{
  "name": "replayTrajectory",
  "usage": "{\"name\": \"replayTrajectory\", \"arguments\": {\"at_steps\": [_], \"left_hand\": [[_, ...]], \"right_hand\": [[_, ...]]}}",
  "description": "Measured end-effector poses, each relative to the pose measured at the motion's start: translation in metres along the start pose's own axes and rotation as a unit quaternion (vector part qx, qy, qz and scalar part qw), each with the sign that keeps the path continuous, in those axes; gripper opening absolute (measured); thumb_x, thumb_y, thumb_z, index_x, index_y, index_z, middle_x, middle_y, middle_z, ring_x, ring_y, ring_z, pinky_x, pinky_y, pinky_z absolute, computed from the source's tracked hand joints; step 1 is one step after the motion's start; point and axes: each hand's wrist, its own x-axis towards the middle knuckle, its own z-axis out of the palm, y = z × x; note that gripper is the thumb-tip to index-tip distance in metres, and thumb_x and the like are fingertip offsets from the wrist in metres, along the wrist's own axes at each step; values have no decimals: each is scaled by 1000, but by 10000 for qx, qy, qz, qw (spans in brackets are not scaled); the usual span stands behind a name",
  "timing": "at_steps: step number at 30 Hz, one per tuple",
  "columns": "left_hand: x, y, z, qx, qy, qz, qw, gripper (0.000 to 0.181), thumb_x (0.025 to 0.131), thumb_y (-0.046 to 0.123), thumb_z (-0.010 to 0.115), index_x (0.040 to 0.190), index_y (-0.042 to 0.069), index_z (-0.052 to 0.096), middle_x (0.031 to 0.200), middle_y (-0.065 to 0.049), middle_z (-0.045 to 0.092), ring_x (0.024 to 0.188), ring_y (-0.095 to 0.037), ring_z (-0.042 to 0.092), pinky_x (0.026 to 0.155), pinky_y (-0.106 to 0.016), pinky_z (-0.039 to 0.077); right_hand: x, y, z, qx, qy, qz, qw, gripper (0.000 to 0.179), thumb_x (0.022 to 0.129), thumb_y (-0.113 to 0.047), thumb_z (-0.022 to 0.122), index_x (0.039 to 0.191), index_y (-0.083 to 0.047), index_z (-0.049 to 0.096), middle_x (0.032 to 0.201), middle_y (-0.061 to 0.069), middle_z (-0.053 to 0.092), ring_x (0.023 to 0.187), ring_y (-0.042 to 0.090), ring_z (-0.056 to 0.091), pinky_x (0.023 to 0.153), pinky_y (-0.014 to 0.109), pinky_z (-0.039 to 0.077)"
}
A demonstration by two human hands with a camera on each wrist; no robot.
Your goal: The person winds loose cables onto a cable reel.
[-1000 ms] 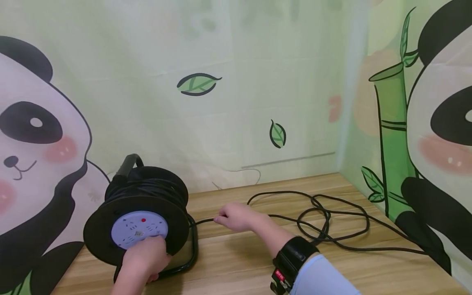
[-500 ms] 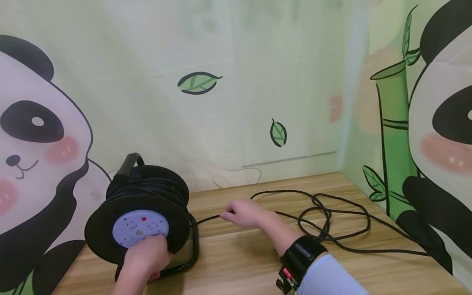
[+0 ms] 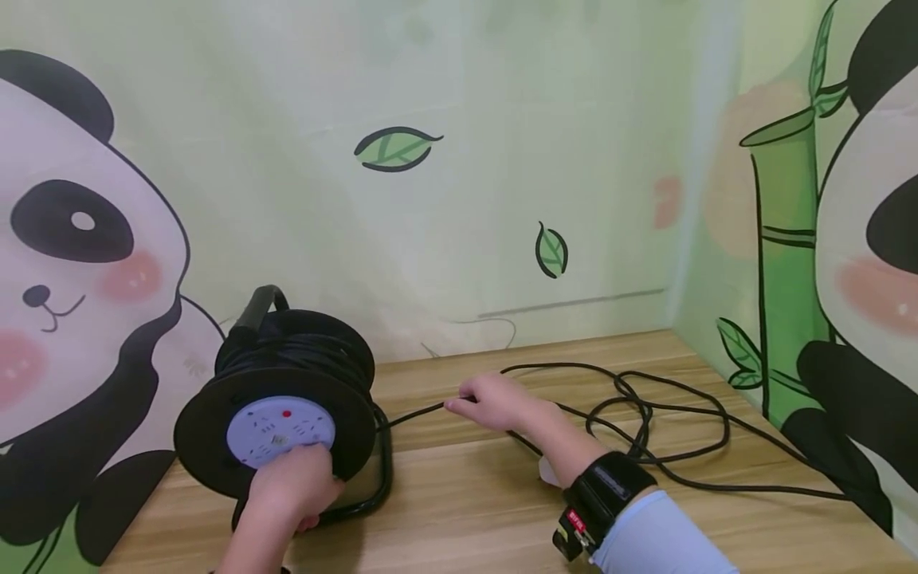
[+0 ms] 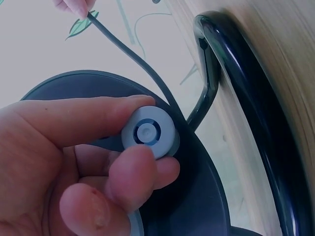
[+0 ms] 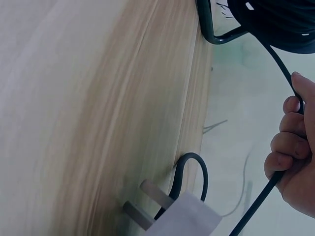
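A black cable reel [image 3: 201, 434] with a pale lilac socket panel [image 3: 251, 426] stands at the left of the table. At the panel's lower right my left hand [image 3: 297, 482] holds the reel's round grey knob [image 4: 170, 123], fingers pinched about it in the left wrist view. My right hand [image 3: 495, 401] grips the black cable [image 3: 412, 414] a short way right of the reel, with fingers curled round it in the right wrist view. From the reel to that hand the cable runs nearly straight, sloping up. A white plug [image 5: 184, 219] appears below the right hand in the right wrist view.
Loose cable loops [image 3: 645, 422] lie on the wooden table [image 3: 445, 494] to the right. The reel's black tube stand [image 3: 387, 462] rests on the wood. A panda-printed backdrop [image 3: 488, 159] rises behind and at the right.
My right hand has moved right and slightly up with the cable, lengthening the stretch to the reel. The white plug now shows beside the right forearm. My left hand stays at the knob.
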Motion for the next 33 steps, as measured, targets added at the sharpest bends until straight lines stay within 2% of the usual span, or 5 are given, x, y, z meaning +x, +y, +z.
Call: {"name": "replayTrajectory", "arguments": {"at_steps": [14, 20, 26, 33], "left_hand": [[-3, -10, -2, -57, 39, -127, 9999, 26, 89, 30, 63, 70, 13, 58, 56, -4, 57, 45, -17, 54, 47, -34, 41], [1, -4, 0, 19, 93, -70, 9999, 22, 87, 29, 63, 74, 13, 58, 58, -4, 57, 44, -17, 54, 47, -34, 41], [3, 2, -2, 49, 133, 1, 9999, 21, 87, 29, 65, 78, 12, 58, 58, -4, 57, 43, -17, 54, 47, -34, 42], [1, -2, -3, -18, 82, -119, 9999, 21, 88, 29, 64, 79, 11, 58, 56, -4, 58, 44, -17, 55, 47, -35, 42]], "right_hand": [[2, 8, -10, -83, -39, 81, 9999, 52, 94, -58, 49, 59, -20, 41, 51, -9, 34, 44, 8, 33, 45, 26, 30], [-13, 24, -19, -130, 91, 251, 9996, 54, 91, -60, 51, 58, -20, 39, 51, -9, 30, 45, 7, 28, 46, 27, 28], [-25, 41, -25, -99, 127, 489, 9987, 54, 88, -66, 51, 57, -22, 44, 50, -10, 32, 44, 7, 29, 45, 27, 28], [-23, 50, -27, -542, 183, 597, 9966, 58, 84, -74, 47, 56, -23, 42, 50, -10, 32, 45, 7, 30, 46, 27, 27]]}}
